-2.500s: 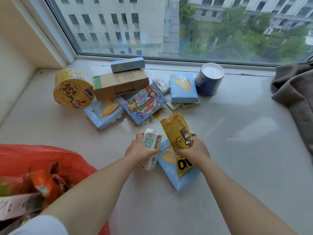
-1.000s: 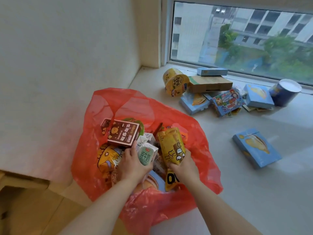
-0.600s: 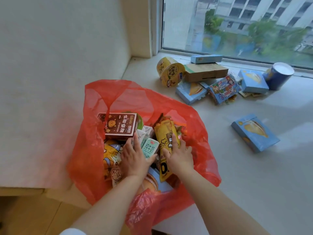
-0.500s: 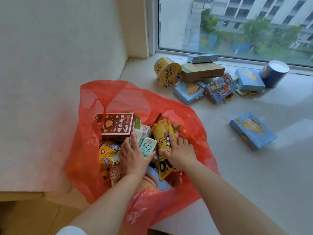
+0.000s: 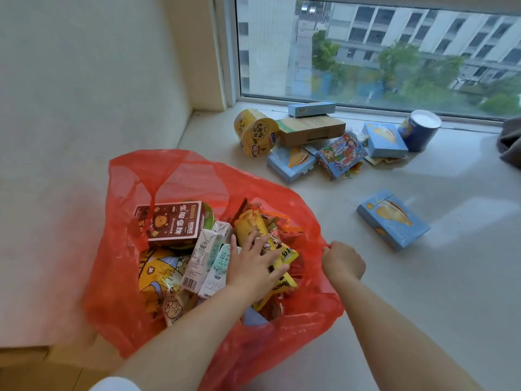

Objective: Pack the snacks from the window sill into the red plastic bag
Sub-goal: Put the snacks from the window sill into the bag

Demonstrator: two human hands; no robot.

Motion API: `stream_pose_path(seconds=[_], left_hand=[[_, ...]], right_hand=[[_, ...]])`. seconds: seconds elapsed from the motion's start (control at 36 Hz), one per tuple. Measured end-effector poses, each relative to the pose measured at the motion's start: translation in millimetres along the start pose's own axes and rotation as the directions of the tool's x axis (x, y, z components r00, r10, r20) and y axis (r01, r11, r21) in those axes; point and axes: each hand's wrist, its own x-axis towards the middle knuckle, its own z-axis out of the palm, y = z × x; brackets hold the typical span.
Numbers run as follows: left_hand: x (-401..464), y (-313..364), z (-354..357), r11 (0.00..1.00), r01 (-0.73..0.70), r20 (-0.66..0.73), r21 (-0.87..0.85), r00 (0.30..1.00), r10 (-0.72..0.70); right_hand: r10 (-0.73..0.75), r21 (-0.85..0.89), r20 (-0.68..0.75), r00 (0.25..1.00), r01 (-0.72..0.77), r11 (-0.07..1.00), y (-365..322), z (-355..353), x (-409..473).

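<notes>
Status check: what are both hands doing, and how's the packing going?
Left hand flat on yellow packet in red bag. Right hand pinching bag's rim. Blue box and pile still on sill, nothing blocking.

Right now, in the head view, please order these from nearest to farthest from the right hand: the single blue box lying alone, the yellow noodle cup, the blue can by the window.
From the right hand:
1. Single blue box, alone on the sill, just right of the hand.
2. Yellow noodle cup, on its side, left end of the pile.
3. Blue can, far right by the window.

Blue pastry boxes [image 5: 392,219]: three. Milk cartons [image 5: 200,259] (in bag): two. Cans [image 5: 419,130]: one.
</notes>
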Motion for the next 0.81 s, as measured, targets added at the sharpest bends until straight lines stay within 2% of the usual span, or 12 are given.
stream_pose_path(seconds=[0.06,0.17,0.33,0.39,0.42,0.5,0.58,0.67,0.81], left_hand=[[0,-2,3,1.0,0.018,0.06,0.012,0.998,-0.019],[3,-1,4,0.999,0.035,0.075,0.02,0.997,-0.036],[11,11,-7,0.987,0.065,0.074,0.15,0.994,-0.076],[14,20,-10,0.988,0.073,-0.025,0.132,0.997,-0.07],[16,26,-12,0.993,0.047,-0.13,0.108,0.991,-0.033],[29,53,-14,0.996,-0.081,-0.473,0.041,0.877,0.091],[52,100,-37,0.99,-0.139,-0.571,-0.014,0.814,0.106],[85,135,-52,0.997,-0.073,-0.544,-0.024,0.838,0.048],[146,172,-53,0.993,0.101,-0.354,-0.066,0.928,-0.117]], right_hand=[[0.02,0.053,-0.049,0.999,-0.017,0.998,11,-12,4],[0.105,0.107,-0.111,0.988,-0.093,0.99,34,-35,17],[0.119,0.157,-0.048,0.992,-0.111,0.981,64,-38,25],[0.046,0.172,0.014,0.999,-0.048,0.984,74,-39,30],[-0.026,0.173,0.054,0.998,0.016,0.985,78,-39,33],[-0.215,0.205,0.094,0.972,0.192,0.96,92,-50,42],[-0.269,0.293,0.055,0.962,0.242,0.925,109,-69,63],[-0.275,0.335,0.104,0.956,0.226,0.915,125,-81,91],[-0.264,0.242,0.182,0.947,0.217,0.946,156,-81,147]])
